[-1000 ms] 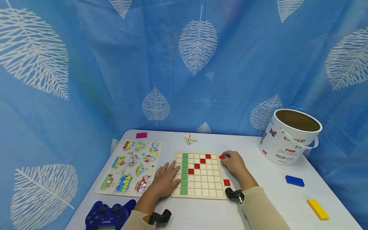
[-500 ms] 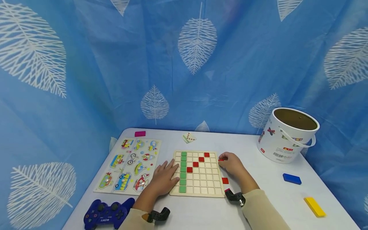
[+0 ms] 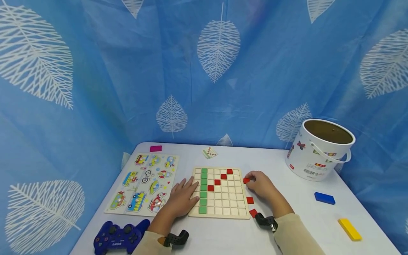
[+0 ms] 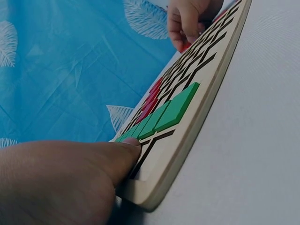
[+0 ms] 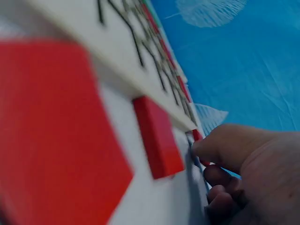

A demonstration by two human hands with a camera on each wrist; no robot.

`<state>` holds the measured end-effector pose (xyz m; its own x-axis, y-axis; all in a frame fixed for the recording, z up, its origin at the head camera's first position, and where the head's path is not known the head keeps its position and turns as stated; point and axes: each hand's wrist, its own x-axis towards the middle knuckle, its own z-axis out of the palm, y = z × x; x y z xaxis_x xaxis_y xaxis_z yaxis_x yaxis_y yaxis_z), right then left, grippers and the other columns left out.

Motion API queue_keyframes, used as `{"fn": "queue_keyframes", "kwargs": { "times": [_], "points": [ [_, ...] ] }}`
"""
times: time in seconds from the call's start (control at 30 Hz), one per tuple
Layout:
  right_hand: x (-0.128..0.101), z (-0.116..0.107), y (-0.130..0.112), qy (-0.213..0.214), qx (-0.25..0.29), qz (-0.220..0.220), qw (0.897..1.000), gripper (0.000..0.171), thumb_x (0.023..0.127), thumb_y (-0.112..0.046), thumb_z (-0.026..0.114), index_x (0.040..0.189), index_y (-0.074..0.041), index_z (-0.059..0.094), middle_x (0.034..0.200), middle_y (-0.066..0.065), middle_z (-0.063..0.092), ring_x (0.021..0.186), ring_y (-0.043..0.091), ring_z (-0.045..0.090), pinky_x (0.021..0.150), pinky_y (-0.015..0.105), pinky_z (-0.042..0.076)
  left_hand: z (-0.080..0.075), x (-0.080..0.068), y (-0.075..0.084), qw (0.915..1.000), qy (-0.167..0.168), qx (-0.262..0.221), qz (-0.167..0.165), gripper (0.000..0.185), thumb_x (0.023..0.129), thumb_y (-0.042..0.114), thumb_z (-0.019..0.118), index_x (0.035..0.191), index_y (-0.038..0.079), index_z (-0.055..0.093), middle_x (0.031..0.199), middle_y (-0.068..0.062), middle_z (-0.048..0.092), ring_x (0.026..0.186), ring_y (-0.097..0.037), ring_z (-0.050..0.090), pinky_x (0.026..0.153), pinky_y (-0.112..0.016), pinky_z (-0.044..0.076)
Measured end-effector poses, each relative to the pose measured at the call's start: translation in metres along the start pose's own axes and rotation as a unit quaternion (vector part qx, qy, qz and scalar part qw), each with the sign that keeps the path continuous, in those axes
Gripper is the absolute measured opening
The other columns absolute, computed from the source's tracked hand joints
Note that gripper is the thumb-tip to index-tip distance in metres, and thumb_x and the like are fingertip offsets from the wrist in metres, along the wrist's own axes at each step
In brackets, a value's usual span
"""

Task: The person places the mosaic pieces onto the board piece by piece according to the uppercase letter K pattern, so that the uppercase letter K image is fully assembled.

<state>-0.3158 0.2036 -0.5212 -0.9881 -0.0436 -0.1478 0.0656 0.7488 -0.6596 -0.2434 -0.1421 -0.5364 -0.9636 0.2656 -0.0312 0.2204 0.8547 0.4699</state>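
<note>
My right hand (image 3: 260, 185) pinches a red square tile (image 3: 246, 180) between thumb and fingers, just off the right edge of a wooden grid board (image 3: 224, 216). In the right wrist view, the thumb (image 5: 220, 143) presses against that tile. My left hand (image 3: 183, 199) lies with fingers extended over the board's left edge, its thumb (image 4: 124, 152) beside the green tiles (image 4: 178, 110). These green tiles fill a column of the grid, and several red tiles (image 3: 217, 182) run diagonally up to the right. Two more red tiles, one upper (image 3: 250, 200) and one lower (image 3: 253, 213), lie right of the board.
A vehicle puzzle board (image 3: 132, 184) and a blue game controller (image 3: 119, 236) are at left. A small pattern card (image 3: 210, 153) and a magenta block (image 3: 156, 148) sit behind. At right stand a white bucket (image 3: 306, 159), a blue block (image 3: 324, 198) and a yellow block (image 3: 349, 229).
My right hand has drawn the pinched red tile slightly nearer along the board's right side. The lower loose tile has come out from behind the wrist camera. My left hand stays put.
</note>
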Motion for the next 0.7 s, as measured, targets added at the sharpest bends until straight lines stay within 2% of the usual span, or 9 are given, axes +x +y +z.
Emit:
{"fn": "queue_keyframes", "kwargs": {
  "times": [0.13, 0.23, 0.37, 0.47, 0.57, 0.6, 0.7],
  "points": [
    [-0.016, 0.011, -0.026, 0.028, 0.05, 0.004, 0.998, 0.027, 0.095, -0.017, 0.073, 0.122, -0.012, 0.07, 0.118, 0.009, 0.067, 0.098, 0.025, 0.059, 0.081, 0.039, 0.056, 0.001, 0.003, 0.0, 1.0, 0.001, 0.006, -0.004, 0.064, 0.103, 0.042, 0.062, 0.16, 0.02, 0.045, 0.173, -0.008, 0.028, 0.16, -0.04, 0.019, 0.128, -0.064, 0.013],
    [-0.033, 0.029, -0.053, 0.018, 0.064, -0.048, 0.997, 0.031, 0.094, -0.015, 0.075, 0.124, -0.013, 0.07, 0.115, 0.006, 0.067, 0.092, 0.021, 0.059, 0.072, 0.033, 0.053, 0.001, 0.005, 0.0, 1.0, -0.001, 0.005, 0.0, 0.064, 0.104, 0.043, 0.061, 0.161, 0.02, 0.044, 0.174, -0.007, 0.027, 0.161, -0.039, 0.019, 0.128, -0.063, 0.013],
    [-0.046, 0.057, -0.075, 0.0, 0.027, -0.13, 0.991, 0.025, 0.091, -0.011, 0.078, 0.114, -0.016, 0.071, 0.11, -0.002, 0.066, 0.093, 0.016, 0.057, 0.079, 0.035, 0.053, 0.0, 0.004, -0.002, 1.0, 0.001, -0.001, 0.004, 0.063, 0.104, 0.042, 0.061, 0.16, 0.02, 0.045, 0.173, -0.008, 0.028, 0.161, -0.04, 0.019, 0.128, -0.063, 0.012],
    [-0.05, 0.071, -0.076, 0.004, -0.008, -0.144, 0.99, 0.016, 0.09, -0.011, 0.079, 0.101, -0.021, 0.073, 0.106, -0.006, 0.066, 0.098, 0.015, 0.058, 0.088, 0.039, 0.053, 0.0, 0.003, -0.001, 1.0, -0.001, -0.003, 0.003, 0.063, 0.103, 0.042, 0.062, 0.16, 0.02, 0.045, 0.173, -0.008, 0.028, 0.161, -0.04, 0.019, 0.128, -0.063, 0.012],
    [-0.052, 0.075, -0.071, 0.009, -0.021, -0.147, 0.989, 0.015, 0.089, -0.01, 0.079, 0.094, -0.023, 0.073, 0.105, -0.007, 0.066, 0.103, 0.017, 0.061, 0.093, 0.043, 0.053, 0.0, 0.002, 0.0, 1.0, -0.003, -0.005, 0.003, 0.063, 0.104, 0.042, 0.062, 0.16, 0.02, 0.045, 0.173, -0.008, 0.027, 0.161, -0.04, 0.019, 0.128, -0.063, 0.012],
    [-0.052, 0.075, -0.07, 0.01, -0.02, -0.15, 0.988, 0.015, 0.088, -0.01, 0.079, 0.093, -0.023, 0.074, 0.106, -0.006, 0.066, 0.107, 0.019, 0.062, 0.095, 0.045, 0.053, 0.001, 0.002, 0.0, 1.0, -0.002, -0.006, 0.003, 0.063, 0.103, 0.042, 0.062, 0.16, 0.019, 0.045, 0.173, -0.008, 0.028, 0.161, -0.04, 0.019, 0.128, -0.064, 0.012],
    [-0.052, 0.075, -0.066, 0.0, -0.022, -0.161, 0.987, 0.014, 0.088, -0.01, 0.079, 0.087, -0.023, 0.073, 0.104, -0.006, 0.065, 0.106, 0.021, 0.063, 0.093, 0.044, 0.054, 0.001, 0.001, 0.001, 1.0, 0.0, -0.006, -0.001, 0.063, 0.103, 0.041, 0.063, 0.16, 0.019, 0.045, 0.173, -0.008, 0.028, 0.161, -0.04, 0.019, 0.128, -0.063, 0.012]
  ]
}}
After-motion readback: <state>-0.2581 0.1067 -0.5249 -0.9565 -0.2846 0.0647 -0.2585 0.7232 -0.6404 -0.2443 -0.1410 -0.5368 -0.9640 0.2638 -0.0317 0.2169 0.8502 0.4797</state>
